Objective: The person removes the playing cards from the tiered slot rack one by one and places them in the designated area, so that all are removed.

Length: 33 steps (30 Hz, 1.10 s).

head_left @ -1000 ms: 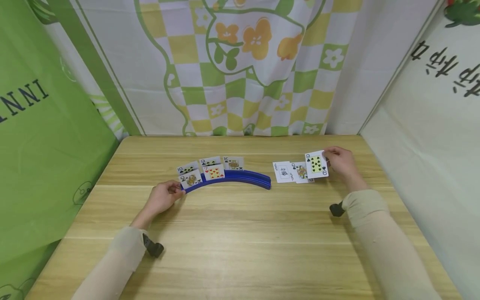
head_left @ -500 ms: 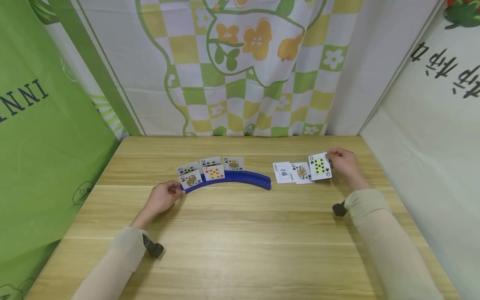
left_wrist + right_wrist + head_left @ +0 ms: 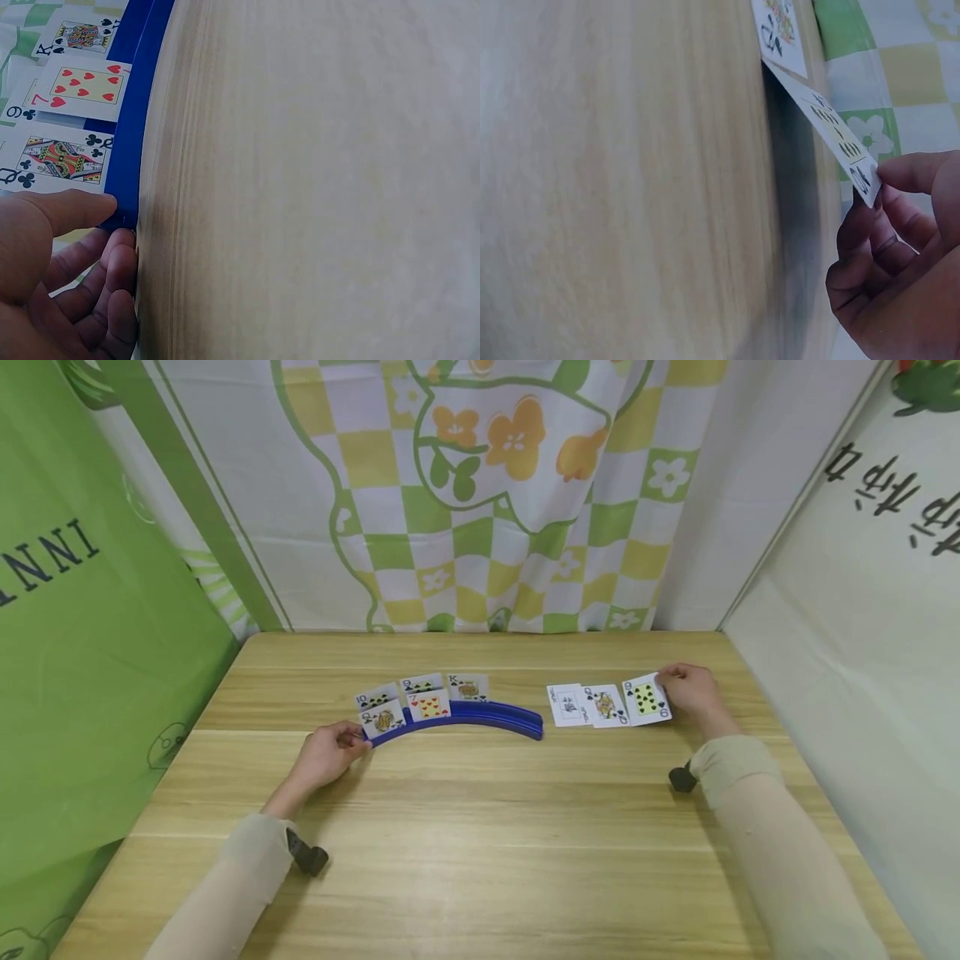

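My left hand (image 3: 326, 756) pinches the left end of a curved blue card holder (image 3: 498, 713) between thumb and fingers. In it stand a queen of clubs (image 3: 60, 157), a seven of hearts (image 3: 86, 88), a king of spades (image 3: 79, 34), a nine of clubs (image 3: 422, 682) and a ten (image 3: 375, 697). My right hand (image 3: 692, 690) pinches a nine of spades (image 3: 646, 699) by one corner. That card tilts in the right wrist view, its far edge down at the table beside a queen (image 3: 606, 706) and its held corner raised.
A joker (image 3: 567, 706) lies face up left of the loose queen, near the holder's right end. All of this is on a wooden table (image 3: 480, 843). A patterned curtain (image 3: 510, 527) hangs behind the table's back edge, with fabric walls at both sides.
My right hand has moved a little right and down with the nine of spades, uncovering the loose queen that the card partly overlapped. The left hand and the holder have stayed put.
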{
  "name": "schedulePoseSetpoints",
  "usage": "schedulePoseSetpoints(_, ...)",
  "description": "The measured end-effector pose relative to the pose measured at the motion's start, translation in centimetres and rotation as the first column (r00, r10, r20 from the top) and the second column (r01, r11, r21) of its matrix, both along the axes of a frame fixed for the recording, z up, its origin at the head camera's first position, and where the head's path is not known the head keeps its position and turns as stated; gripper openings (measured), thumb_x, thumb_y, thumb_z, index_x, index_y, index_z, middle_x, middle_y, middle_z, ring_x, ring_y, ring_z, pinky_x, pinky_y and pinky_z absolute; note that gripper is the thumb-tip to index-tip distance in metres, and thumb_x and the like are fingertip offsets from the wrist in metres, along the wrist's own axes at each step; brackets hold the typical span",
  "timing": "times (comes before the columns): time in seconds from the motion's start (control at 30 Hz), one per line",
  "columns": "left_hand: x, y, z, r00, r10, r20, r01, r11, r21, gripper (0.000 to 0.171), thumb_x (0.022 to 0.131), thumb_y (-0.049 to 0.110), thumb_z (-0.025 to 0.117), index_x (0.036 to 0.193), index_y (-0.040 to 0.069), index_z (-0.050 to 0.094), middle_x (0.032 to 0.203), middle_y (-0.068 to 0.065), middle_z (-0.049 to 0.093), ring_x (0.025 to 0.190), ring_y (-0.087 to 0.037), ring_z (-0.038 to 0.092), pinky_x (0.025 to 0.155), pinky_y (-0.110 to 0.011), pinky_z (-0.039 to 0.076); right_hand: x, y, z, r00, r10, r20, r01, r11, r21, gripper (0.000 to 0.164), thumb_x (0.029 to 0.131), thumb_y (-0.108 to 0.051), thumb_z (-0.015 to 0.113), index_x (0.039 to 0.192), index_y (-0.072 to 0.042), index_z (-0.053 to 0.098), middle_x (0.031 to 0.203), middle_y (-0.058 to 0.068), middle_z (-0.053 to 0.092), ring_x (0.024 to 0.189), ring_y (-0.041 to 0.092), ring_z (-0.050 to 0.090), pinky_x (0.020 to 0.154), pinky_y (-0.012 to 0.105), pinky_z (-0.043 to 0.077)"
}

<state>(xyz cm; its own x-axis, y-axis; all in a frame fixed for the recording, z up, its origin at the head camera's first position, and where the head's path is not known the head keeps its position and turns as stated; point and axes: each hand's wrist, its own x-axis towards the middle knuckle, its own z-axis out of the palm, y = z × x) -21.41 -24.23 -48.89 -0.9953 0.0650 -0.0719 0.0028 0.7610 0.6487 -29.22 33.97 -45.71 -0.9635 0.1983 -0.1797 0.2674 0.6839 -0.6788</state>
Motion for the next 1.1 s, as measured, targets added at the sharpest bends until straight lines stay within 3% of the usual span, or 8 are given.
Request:
schedulePoseSetpoints(0.1, 0.0, 0.1, 0.0, 1.0, 0.002, 0.001, -0.002, 1.0, -0.001, 0.033, 0.091, 0.021, 0.071, 0.114, -0.002, 0.066, 0.096, -0.014, 0.072, 0.083, -0.021, 0.065, 0.066, -0.027, 0.05, 0.1, 0.2, 0.0, 1.0, 0.007, 0.023, -0.008, 1.0, 0.025, 0.044, 0.104, -0.029, 0.045, 0.133, 0.002, 0.056, 0.135, 0.029, 0.054, 0.12, 0.04, 0.051, 0.091, 0.043, 0.044)
schedulePoseSetpoints(0.33, 0.0, 0.0, 0.0, 1.0, 0.001, 0.006, -0.001, 1.0, -0.001, 0.033, 0.092, 0.021, 0.07, 0.116, -0.002, 0.066, 0.097, -0.014, 0.072, 0.085, -0.021, 0.066, 0.068, -0.027, 0.051, 0.3, 0.4, -0.2, 0.998, -0.007, 0.07, 0.004, 0.999, 0.043, 0.044, 0.103, -0.028, 0.048, 0.136, 0.0, 0.055, 0.139, 0.029, 0.052, 0.121, 0.04, 0.05, 0.089, 0.043, 0.044)
schedulePoseSetpoints(0.47, 0.0, -0.1, -0.1, 1.0, 0.001, -0.006, -0.001, 1.0, -0.004, 0.033, 0.092, 0.021, 0.071, 0.115, -0.002, 0.066, 0.096, -0.014, 0.073, 0.084, -0.021, 0.066, 0.067, -0.026, 0.05, 0.2, 0.6, -0.5, 0.998, -0.018, 0.056, 0.015, 0.998, 0.058, 0.041, 0.101, -0.025, 0.05, 0.132, 0.001, 0.057, 0.137, 0.029, 0.053, 0.121, 0.041, 0.05, 0.091, 0.044, 0.043)
schedulePoseSetpoints(0.67, 0.0, 0.0, -0.2, 1.0, 0.005, -0.014, -0.005, 1.0, -0.001, 0.032, 0.091, 0.021, 0.071, 0.114, -0.001, 0.067, 0.095, -0.013, 0.074, 0.083, -0.02, 0.067, 0.067, -0.025, 0.05, 0.1, 0.9, -1.1, 0.999, -0.032, 0.021, 0.03, 0.995, 0.092, 0.036, 0.1, -0.022, 0.051, 0.124, 0.001, 0.062, 0.131, 0.027, 0.059, 0.116, 0.04, 0.055, 0.083, 0.038, 0.043)
schedulePoseSetpoints(1.1, 0.0, -0.1, -0.1, 1.0, 0.004, -0.003, -0.004, 1.0, 0.002, 0.033, 0.092, 0.021, 0.071, 0.115, -0.002, 0.066, 0.096, -0.013, 0.073, 0.085, -0.021, 0.067, 0.068, -0.028, 0.051, 0.6, 0.4, -0.6, 0.999, -0.033, 0.042, 0.031, 0.998, 0.045, 0.04, 0.102, -0.028, 0.049, 0.131, -0.002, 0.058, 0.141, 0.025, 0.053, 0.127, 0.042, 0.048, 0.1, 0.05, 0.041)
